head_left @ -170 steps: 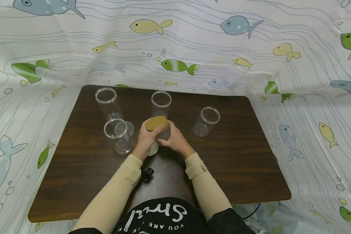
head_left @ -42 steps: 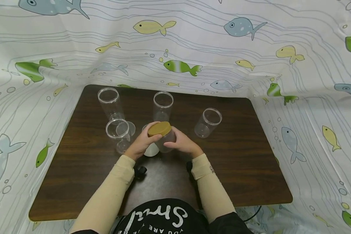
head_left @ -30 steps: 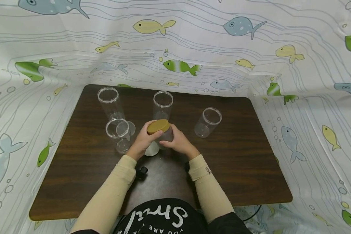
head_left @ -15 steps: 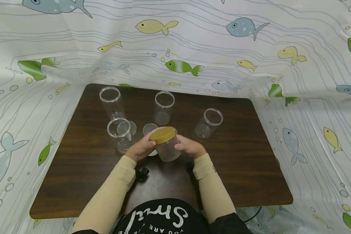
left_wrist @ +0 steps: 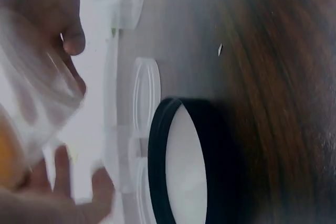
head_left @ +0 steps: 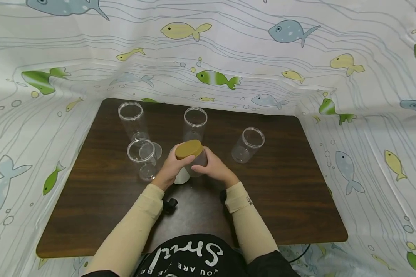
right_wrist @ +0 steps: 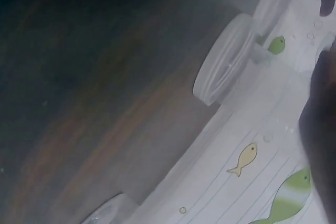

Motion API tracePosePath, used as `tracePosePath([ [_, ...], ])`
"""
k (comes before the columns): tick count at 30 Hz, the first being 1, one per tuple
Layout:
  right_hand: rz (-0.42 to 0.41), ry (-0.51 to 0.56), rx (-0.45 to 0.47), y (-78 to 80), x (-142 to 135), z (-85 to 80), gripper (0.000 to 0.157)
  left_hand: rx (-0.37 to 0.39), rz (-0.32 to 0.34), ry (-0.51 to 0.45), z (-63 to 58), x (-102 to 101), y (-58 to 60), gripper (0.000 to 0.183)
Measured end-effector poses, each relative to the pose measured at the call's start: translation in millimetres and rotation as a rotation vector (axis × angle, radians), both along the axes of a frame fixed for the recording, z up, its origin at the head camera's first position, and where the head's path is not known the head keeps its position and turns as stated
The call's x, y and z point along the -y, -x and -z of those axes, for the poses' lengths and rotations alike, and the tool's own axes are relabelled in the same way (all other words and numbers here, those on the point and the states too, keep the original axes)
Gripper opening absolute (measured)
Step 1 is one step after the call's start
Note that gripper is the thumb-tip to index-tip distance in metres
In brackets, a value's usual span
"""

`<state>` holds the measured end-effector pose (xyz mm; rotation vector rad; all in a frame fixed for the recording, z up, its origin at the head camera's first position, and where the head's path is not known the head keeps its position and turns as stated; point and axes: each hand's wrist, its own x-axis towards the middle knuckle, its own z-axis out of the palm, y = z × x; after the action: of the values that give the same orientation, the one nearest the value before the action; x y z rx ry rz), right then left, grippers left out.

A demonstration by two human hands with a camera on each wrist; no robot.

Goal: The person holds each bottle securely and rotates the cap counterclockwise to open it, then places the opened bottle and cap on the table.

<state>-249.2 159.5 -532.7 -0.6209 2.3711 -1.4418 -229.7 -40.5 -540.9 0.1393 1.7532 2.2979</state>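
Note:
Both hands hold a clear jar with a yellow lid (head_left: pixel 189 149) above the table, tilted slightly. My left hand (head_left: pixel 171 169) grips it at the lid's left side, thumb along the lid's near edge. With fingers round the body, my right hand (head_left: pixel 215 167) holds the jar's right side. In the left wrist view, the frosted-looking jar body (left_wrist: pixel 37 77) is blurred between the hands. Below the jar lies a round white disc (head_left: pixel 182 177), partly hidden by the left hand; a black rim (left_wrist: pixel 157 166) surrounds it in the left wrist view.
Clear jars without lids stand at back left (head_left: pixel 131 111), nearer left (head_left: pixel 141 151), back middle (head_left: pixel 195 117) and right (head_left: pixel 248 144). A flat clear round piece (head_left: pixel 157 150) lies beside the left jars. The brown table (head_left: pixel 280 200) meets a fish-print cloth (head_left: pixel 228 50).
Half a second ago the jar was lower and nearer the body, showing more of its side. Both hands have since carried it up and away, slightly left. The standing jars stay put.

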Motion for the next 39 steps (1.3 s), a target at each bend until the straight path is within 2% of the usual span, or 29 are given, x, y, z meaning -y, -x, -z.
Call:
tracePosePath([
  [3,0.076,-0.108,-0.082,1.0,4,4.1,0.083,0.021,-0.073,0.093,0.1,-5,1.3,0.076],
  [6,0.100,-0.129,-0.120,1.4,5,7.6,0.085,0.025,-0.120,0.153,0.2,-8,0.8,0.079],
  [8,0.095,-0.119,-0.115,1.4,4,9.3,0.086,0.020,-0.128,0.196,0.2,-9,-0.1,0.081],
  [11,0.061,-0.080,-0.076,1.4,0,9.2,0.085,0.005,-0.101,0.197,0.1,-7,-2.1,0.085],
  [13,0.019,-0.051,-0.044,1.9,-4,7.8,0.086,-0.015,-0.051,0.144,0.7,-3,-2.6,0.092],
  [15,-0.050,0.004,-0.001,2.7,-9,5.9,0.090,-0.057,0.030,0.042,2.4,2,-1.3,0.103],
  [19,-0.243,0.194,0.153,2.5,-21,4.8,0.113,-0.171,0.246,-0.150,7.2,14,5.0,0.119],
  [21,-0.335,0.313,0.270,1.1,-26,7.1,0.124,-0.218,0.370,-0.190,8.5,18,7.4,0.121],
  [23,-0.424,0.406,0.369,-0.1,-30,11.5,0.129,-0.244,0.481,-0.200,8.8,20,8.6,0.120],
  [25,-0.511,0.457,0.432,-0.4,-32,17.0,0.128,-0.260,0.570,-0.201,9.9,19,9.1,0.122],
  [28,-0.643,0.476,0.466,1.1,-31,23.8,0.117,-0.274,0.675,-0.235,13.4,15,8.7,0.123],
  [30,-0.702,0.471,0.466,2.5,-29,26.8,0.112,-0.290,0.726,-0.269,16.6,13,8.3,0.123],
  [33,-0.727,0.466,0.471,4.2,-28,29.4,0.107,-0.327,0.762,-0.300,18.4,11,7.3,0.121],
  [36,-0.705,0.478,0.478,4.8,-27,30.9,0.102,-0.357,0.730,-0.297,16.7,9,7.6,0.120],
  [39,-0.670,0.488,0.493,4.7,-25,30.4,0.100,-0.355,0.697,-0.287,13.3,10,7.1,0.115],
])
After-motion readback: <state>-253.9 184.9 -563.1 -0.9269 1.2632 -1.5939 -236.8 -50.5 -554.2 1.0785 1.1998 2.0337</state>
